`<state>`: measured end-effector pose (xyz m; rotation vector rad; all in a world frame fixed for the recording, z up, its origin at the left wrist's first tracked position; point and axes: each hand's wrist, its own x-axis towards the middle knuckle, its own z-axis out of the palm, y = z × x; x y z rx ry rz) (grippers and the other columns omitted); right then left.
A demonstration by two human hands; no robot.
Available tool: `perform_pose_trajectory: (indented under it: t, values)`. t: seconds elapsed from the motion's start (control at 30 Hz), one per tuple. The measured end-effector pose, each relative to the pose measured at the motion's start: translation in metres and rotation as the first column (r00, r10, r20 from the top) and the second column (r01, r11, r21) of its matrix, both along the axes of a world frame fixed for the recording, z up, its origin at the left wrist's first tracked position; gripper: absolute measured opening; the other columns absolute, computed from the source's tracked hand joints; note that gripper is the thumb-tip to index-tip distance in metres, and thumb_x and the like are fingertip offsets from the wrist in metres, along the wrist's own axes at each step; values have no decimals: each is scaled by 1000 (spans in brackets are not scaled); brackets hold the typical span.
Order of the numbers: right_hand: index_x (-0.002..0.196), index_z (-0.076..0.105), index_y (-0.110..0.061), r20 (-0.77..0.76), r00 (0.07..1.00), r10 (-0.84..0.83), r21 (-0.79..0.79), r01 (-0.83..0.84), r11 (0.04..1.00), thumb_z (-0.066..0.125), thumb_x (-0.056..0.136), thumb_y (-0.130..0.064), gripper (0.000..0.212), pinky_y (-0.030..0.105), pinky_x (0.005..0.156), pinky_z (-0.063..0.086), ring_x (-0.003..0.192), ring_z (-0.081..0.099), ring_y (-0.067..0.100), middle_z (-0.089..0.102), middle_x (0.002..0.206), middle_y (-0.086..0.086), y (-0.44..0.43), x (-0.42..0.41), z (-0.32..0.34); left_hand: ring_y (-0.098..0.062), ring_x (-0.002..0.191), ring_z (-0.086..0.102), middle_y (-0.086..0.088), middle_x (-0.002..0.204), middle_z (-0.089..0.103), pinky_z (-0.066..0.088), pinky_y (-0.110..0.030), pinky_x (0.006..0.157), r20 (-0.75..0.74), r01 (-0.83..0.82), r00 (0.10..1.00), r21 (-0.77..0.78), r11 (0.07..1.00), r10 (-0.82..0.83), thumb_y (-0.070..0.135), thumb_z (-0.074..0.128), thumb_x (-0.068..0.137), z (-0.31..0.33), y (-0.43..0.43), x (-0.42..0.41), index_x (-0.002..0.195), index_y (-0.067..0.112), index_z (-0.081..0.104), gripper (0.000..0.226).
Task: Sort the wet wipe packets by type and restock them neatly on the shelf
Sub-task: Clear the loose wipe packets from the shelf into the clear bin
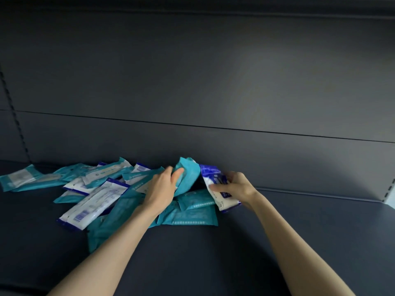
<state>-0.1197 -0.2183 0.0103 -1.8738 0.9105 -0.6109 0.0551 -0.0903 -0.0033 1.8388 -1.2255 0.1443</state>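
— What stood in front of you?
— A dark grey back panel (192, 71), matt, filled most of my view. A thin horizontal seam (213, 127) ran across it, sloping down to the right.
— And at the sides?
— A slotted upright (15, 116) climbed the left edge, leaning in my wide view. Another slotted strip (390, 189) showed at the far right, lower down. Along the top I saw a darker overhang (213, 5).

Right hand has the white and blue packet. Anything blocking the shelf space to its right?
Nothing visible does. The right hand grips the white and blue packet at the pile's right edge; no packet lies on the shelf to its right. The left hand holds a teal packet on its left.
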Motion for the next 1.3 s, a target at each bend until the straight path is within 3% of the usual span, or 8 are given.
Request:
perform_pose_trajectory:
  t: [0.23,0.4,0.53,0.73,0.83,0.9,1.1,1.3]
  values:
    - [105,51,-12,-270,955,119,-77,-144,987,88,62,-27,59,25,63,52,78,65,11,65,93,-1,13,13,3,-20,60,43,-1,61,43,30,-33,58,-285,-156,951,-115,981,118,39,27,102,14,6,5,67,10,41,48]
    - [107,58,-16,-440,893,96,-89,-149,985,85,29,-67,97,37,82,57,88,67,17,69,98,-1,4,13,3,-16,52,33,-1,58,33,26,-33,51,-524,-198,841,-69,978,133,42,31,101,15,14,3,65,10,35,49]
    - [91,68,-19,-525,851,17,-135,-103,986,72,15,-85,100,41,92,50,96,62,23,69,97,0,5,8,-3,-15,54,34,1,59,34,28,-30,53,-626,-177,771,-34,984,117,53,43,94,15,21,0,64,14,32,50]
    - [96,66,-5,-27,996,-85,-186,79,979,87,64,-30,46,35,75,54,79,68,20,73,88,6,35,-8,18,-14,82,60,1,86,66,40,-26,65,-709,-130,705,-164,978,-25,57,56,85,27,46,-10,88,11,62,46]
    - [98,64,-8,378,925,-39,89,5,996,77,79,-19,25,30,66,58,67,69,14,73,84,3,81,-19,36,-4,77,56,7,82,64,38,-20,62,-721,-126,687,-242,962,-92,54,58,84,42,76,-25,82,18,60,37]
    - [95,64,-9,505,863,-8,168,-89,982,68,86,-17,13,31,66,58,66,69,15,72,82,4,114,-23,41,1,77,56,12,82,63,39,-19,63,-738,-122,658,-300,946,-149,50,62,84,50,99,-35,82,24,59,27]
    - [92,67,-10,585,811,17,86,-83,993,71,82,-13,11,37,73,58,75,69,21,74,87,6,235,-8,38,-11,87,70,7,94,73,56,-34,73,-701,-12,623,-452,892,-347,43,76,61,55,214,-36,99,22,63,45]
    - [98,64,-8,530,844,83,88,-152,984,74,80,-10,20,29,65,57,75,71,17,75,87,3,380,40,3,-3,95,66,12,103,70,55,-29,80,-583,90,738,-411,907,-338,34,63,82,22,364,5,107,27,57,26]
